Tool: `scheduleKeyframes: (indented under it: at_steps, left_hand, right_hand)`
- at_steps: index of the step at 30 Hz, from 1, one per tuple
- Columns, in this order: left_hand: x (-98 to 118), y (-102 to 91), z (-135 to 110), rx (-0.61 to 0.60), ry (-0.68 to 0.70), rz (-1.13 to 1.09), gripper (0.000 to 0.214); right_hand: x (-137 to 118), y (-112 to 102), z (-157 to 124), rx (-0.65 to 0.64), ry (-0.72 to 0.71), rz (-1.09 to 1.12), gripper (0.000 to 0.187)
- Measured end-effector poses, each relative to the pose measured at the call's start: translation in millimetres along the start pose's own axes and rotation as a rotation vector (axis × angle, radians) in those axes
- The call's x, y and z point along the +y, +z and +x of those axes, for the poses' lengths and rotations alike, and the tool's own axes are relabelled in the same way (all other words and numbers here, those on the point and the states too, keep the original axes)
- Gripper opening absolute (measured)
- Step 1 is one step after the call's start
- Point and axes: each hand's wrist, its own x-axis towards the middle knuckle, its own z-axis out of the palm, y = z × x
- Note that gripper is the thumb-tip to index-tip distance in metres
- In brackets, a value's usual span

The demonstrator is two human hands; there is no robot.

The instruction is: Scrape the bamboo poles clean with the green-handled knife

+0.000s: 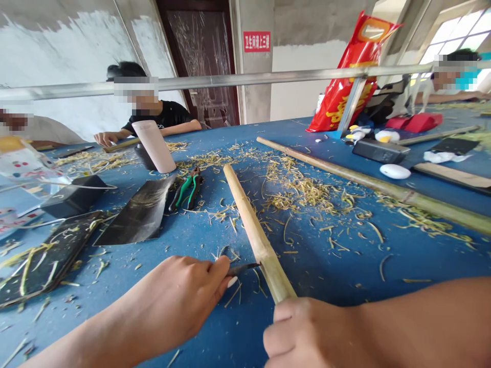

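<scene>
The gripped bamboo stick is coloured pale tan along its far part and tinged green toward its near end. The knife blade is toned dark grey. The longer bamboo pole is likewise shaded from tan to green. The table is surfaced in blue and flecked with yellow-green shavings. The pliers are marked in green and black. The sheet is coloured black, smudged paler. The tumbler is tinted pale pink. The plastic bag is patterned yellow on red.

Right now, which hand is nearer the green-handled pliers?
Left hand, on the near side of the pliers; right hand, gripping the bamboo pole, is farther off, rightward.
</scene>
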Motion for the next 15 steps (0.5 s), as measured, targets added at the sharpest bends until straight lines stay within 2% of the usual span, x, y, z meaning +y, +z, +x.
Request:
scheduleKeyframes:
  at_steps: [7, 15]
  left_hand:
    - [0.1, 1.5, -0.9, 0.002, -0.008, 0.031, 0.025]
    - [-2.7, 14.8, -4.5, 0.051, 0.019, 0.161, 0.018]
  right_hand:
    - [-0.2, 8.3, -1.4, 0.022, 0.009, 0.001, 0.043]
    - [-4.3, 9.6, -1.0, 0.035, 0.045, -0.017, 0.045]
